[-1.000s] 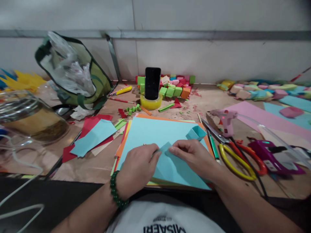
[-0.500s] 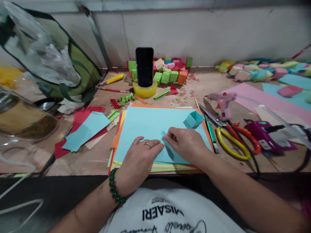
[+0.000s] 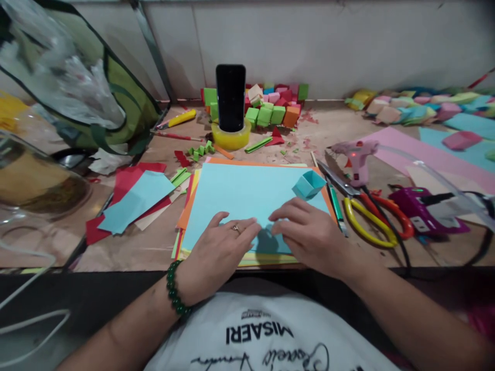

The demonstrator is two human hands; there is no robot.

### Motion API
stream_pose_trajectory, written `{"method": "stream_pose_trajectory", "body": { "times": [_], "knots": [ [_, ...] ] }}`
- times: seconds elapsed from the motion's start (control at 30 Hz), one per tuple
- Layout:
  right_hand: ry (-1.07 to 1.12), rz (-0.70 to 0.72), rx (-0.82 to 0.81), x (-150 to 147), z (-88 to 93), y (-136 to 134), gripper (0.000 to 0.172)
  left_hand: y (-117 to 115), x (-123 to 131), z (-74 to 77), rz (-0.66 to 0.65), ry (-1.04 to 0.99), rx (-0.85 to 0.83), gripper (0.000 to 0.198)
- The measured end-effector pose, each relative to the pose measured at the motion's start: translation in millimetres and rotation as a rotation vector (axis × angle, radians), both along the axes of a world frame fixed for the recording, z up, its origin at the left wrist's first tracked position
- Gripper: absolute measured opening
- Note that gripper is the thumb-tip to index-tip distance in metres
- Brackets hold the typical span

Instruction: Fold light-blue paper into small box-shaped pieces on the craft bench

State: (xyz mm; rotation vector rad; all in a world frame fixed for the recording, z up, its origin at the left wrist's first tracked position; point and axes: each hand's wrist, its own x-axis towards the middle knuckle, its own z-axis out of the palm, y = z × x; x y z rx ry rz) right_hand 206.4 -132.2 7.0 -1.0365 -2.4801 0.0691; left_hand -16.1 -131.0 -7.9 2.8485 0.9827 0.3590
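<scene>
A stack of colored paper lies in front of me, with a light blue sheet (image 3: 235, 185) on top. My left hand (image 3: 226, 247) lies on the sheet's near part, palm down, fingers stretched out. Just to its right, my right hand (image 3: 305, 229) hovers over the same sheet with loosely bent fingers and casts a shadow below; I see nothing held in it. A small folded blue paper box (image 3: 309, 184) sits on the sheet's right side, just beyond my right hand.
Right of the stack lie a green cutter (image 3: 335, 206), scissors (image 3: 367, 221) and a pink glue gun (image 3: 358, 157). A phone (image 3: 231, 98) stands in a tape roll (image 3: 232, 138) before several paper cubes (image 3: 265, 116). Paper offcuts (image 3: 135, 198) lie left.
My right hand has let go of the raised piece of blue paper it pinched and moved slightly right, its fingers loosened. My left hand stays nearly in place. The view has tilted slightly.
</scene>
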Motion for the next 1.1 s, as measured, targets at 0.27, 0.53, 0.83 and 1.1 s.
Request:
{"method": "stream_pose_trajectory", "body": {
  "times": [0.27,0.53,0.83,1.1],
  "knots": [
    [-0.218,0.284,-0.018,-8.4,0.0,-12.8,0.021,1.8,-1.6,3.9,-0.025,0.083,-0.007,0.04],
    [-0.306,0.351,-0.033,16.5,10.0,-21.6,0.025,0.0,-2.7,3.7,-0.012,0.082,-0.014,0.034],
    [-0.254,0.217,0.042,64.2,-2.9,-45.4,0.027,-0.2,-4.2,1.8,-0.018,0.074,-0.01,0.039],
    [-0.165,0.097,0.023,88.4,-13.1,-60.4,0.026,-1.4,-3.5,0.9,-0.027,0.06,0.021,0.041]
  ]
}}
